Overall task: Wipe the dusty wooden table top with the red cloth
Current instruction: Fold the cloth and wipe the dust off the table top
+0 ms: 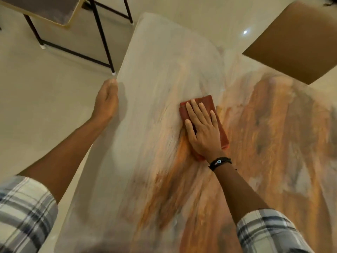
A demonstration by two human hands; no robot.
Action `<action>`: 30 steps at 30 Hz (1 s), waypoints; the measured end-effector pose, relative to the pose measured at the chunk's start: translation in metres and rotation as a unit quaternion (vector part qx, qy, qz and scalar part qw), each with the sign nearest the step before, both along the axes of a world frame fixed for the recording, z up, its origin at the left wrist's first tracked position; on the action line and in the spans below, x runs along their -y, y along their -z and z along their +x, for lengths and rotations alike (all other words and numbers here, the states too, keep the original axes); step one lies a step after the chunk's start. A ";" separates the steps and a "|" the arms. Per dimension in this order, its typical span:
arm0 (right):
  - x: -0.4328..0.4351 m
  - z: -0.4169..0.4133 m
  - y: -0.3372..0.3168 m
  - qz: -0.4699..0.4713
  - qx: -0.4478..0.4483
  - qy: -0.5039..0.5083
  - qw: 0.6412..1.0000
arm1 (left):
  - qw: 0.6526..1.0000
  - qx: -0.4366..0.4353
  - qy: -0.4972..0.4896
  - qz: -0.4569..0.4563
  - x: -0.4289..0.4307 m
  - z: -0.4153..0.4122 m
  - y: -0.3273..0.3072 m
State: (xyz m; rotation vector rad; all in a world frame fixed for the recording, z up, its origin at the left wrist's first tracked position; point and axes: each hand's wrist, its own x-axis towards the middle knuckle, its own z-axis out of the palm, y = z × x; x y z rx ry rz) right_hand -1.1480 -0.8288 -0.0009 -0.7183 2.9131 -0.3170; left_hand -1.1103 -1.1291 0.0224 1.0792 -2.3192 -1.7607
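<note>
The wooden table top [160, 73] fills the middle of the view. Its left and far parts are grey-white with dust; its right side shows streaked orange-brown wood. A folded red cloth [206, 105] lies flat near the table's middle, on the line between dusty and wiped wood. My right hand [202, 128] presses down on the cloth with straight, spread fingers. My left hand [106, 101] holds the table's left edge, with its fingers curled over the rim.
A second table [54, 13] with black metal legs stands on the pale floor at the upper left. A brown wooden surface [295, 42] sits at the upper right, beyond the table's far corner.
</note>
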 end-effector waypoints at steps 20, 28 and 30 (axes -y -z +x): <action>0.034 -0.138 -0.003 -0.013 0.020 0.169 0.985 | 0.987 0.047 0.064 -0.138 -0.011 -0.001 0.012; -0.047 -0.043 -0.007 0.023 0.010 0.136 0.990 | 0.988 0.041 0.067 -0.131 -0.011 0.000 0.007; -0.068 -0.078 -0.008 0.020 0.028 0.203 0.979 | 0.988 0.044 0.063 -0.132 -0.012 -0.001 0.006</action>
